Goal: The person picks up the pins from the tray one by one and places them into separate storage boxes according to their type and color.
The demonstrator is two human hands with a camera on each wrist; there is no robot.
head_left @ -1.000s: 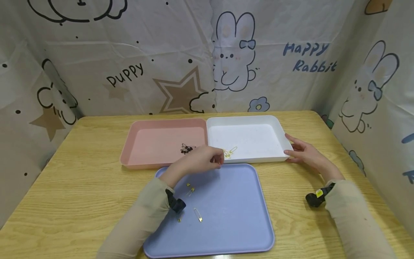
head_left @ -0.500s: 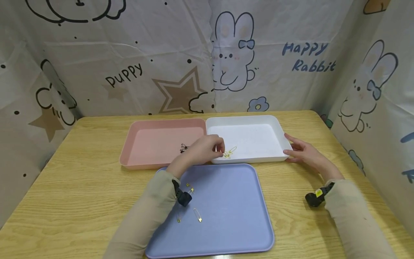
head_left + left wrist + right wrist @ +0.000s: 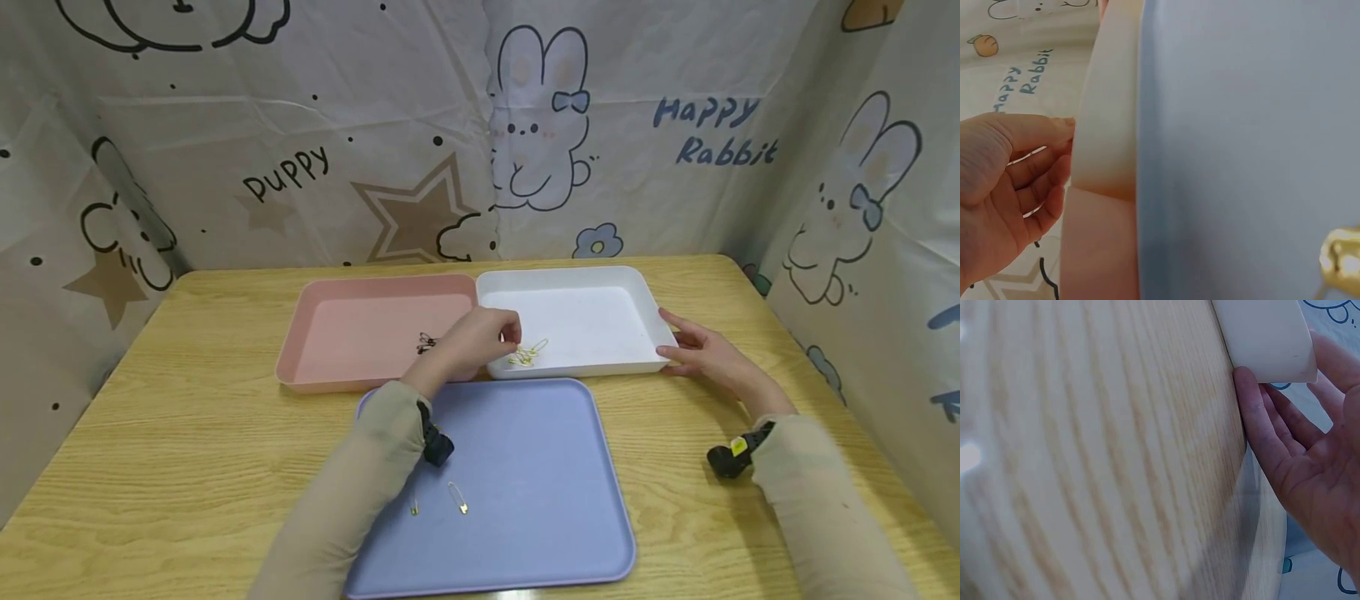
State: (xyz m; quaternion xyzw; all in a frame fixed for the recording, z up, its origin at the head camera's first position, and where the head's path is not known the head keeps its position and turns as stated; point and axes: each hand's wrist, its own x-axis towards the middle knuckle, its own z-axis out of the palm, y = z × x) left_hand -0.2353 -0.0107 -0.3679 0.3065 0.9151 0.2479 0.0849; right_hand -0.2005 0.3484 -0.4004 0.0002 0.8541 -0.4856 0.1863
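Note:
My left hand (image 3: 480, 337) reaches over the near left corner of the white tray (image 3: 592, 308), thumb and fingertips drawn together just above several gold safety pins (image 3: 527, 356). In the left wrist view its fingertips are at the tray's rim, partly hidden behind it; whether they still pinch a pin I cannot tell. My right hand (image 3: 708, 358) holds the white tray's right end, thumb at the near corner and fingers along the side; the right wrist view shows this corner (image 3: 1272, 347) between thumb and fingers. A few black safety pins (image 3: 426, 342) lie in the pink tray (image 3: 360, 321), partly covered by my left hand.
A blue tray (image 3: 547, 500) lies in front of both other trays. On it are a gold safety pin (image 3: 458, 498) and another pin (image 3: 414, 506) beside my left sleeve. The wooden table (image 3: 187, 417) ends at a patterned cloth (image 3: 300, 125) behind and at the sides.
My left hand has moved up and slightly right, from the blue tray's far edge to over the white tray's near left corner. My right hand stays on the white tray.

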